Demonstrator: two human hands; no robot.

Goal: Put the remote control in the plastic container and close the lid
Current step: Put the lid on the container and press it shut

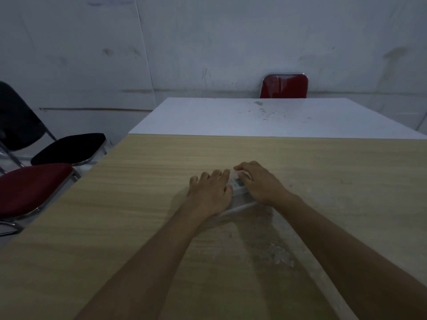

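A clear plastic container (241, 202) lies on the wooden table (143, 181), a little right of the middle. Both hands rest palm down on top of it. My left hand (210, 192) covers its left part with the fingers spread. My right hand (260, 183) covers the right part, fingers curled over the far edge. Between the two hands a strip of the light-coloured remote control (238, 181) shows through the clear plastic, with some dark buttons on it. Most of the container and the remote is hidden under the hands.
A white table (265, 116) adjoins the far edge of the wooden one, with a red chair (285, 86) behind it. At the left stand a red-seated chair (32, 188) and a black one (69, 147). A scuffed patch (280, 256) marks the near tabletop.
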